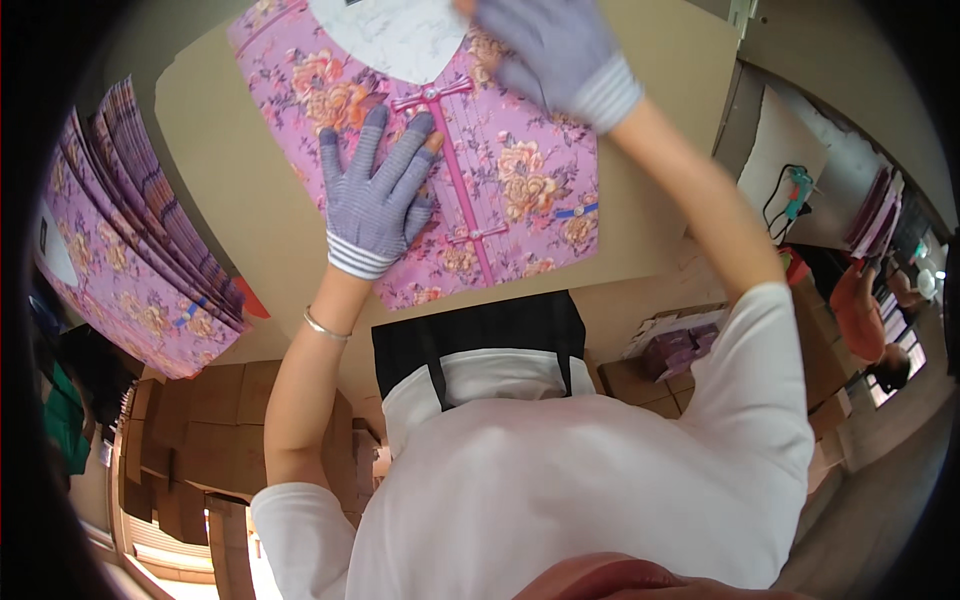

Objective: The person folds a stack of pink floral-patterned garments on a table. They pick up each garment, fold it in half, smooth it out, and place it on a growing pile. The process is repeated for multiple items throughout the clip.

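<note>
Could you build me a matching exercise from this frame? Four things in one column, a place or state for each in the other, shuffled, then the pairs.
Things
1. left hand
2. right hand
3. teal tool
4. bracelet

Places or states
A. silvery and ring-shaped
B. at the picture's top edge, over the upper right part of the pink floral panel
C. toward the picture's right, beside a black cord
D. fingers spread on the panel, below its white area

Pairs: 1-D, 2-B, 3-C, 4-A
</note>
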`<state>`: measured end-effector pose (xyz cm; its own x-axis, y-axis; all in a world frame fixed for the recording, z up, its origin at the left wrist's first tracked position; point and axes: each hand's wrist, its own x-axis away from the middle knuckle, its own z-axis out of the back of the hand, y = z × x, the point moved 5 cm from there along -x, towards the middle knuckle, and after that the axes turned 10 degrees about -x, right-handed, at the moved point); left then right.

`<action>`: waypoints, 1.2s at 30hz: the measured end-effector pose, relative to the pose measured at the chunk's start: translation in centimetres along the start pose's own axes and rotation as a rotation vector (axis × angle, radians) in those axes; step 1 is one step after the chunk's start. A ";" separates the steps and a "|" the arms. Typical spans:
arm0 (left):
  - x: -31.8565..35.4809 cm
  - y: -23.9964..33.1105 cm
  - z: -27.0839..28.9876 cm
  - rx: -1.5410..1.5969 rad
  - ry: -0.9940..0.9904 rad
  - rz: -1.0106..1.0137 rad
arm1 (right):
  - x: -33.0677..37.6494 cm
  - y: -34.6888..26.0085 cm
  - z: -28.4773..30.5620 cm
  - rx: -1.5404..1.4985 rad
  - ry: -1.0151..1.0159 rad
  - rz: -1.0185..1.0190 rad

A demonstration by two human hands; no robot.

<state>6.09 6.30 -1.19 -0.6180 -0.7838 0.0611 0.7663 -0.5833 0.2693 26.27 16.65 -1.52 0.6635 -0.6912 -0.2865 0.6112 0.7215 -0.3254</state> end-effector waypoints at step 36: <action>6.2 3.0 -0.2 -0.067 -0.097 -0.298 | 13.1 -6.1 0.1 -0.802 0.588 -1.483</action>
<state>4.56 -0.35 -0.23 -0.8282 -0.5544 0.0815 0.5572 -0.7992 0.2253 31.25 3.24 -3.21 -0.5282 -0.7313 0.4316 0.0369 -0.5275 -0.8487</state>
